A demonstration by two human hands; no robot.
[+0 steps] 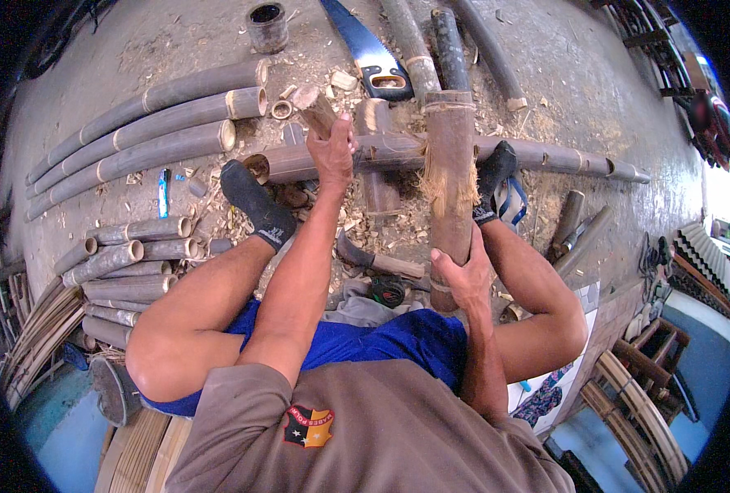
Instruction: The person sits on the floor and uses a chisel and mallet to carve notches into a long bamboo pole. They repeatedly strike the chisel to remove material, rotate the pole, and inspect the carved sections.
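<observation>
My left hand (330,160) is closed around a short wooden block (314,111), its pale end pointing up and away. The block is above the left part of a long bamboo pole (291,162) that runs crosswise and has holes cut in it. My right hand (465,275) grips the near end of a thick bamboo piece (449,156), thumb on top. This piece extends away from me across the long pole, with frayed fibres around its middle. Under the pole, a short bamboo length (379,191) lies at right angles to it. My feet are beside the pole, on either side.
A handsaw (369,53) and a dark tin (267,29) lie beyond. Three bamboo poles (168,122) lie left, above stacked short lengths (131,259). Closer in are a wooden-handled curved blade (385,264) and a tape measure (387,291). Chips litter the floor.
</observation>
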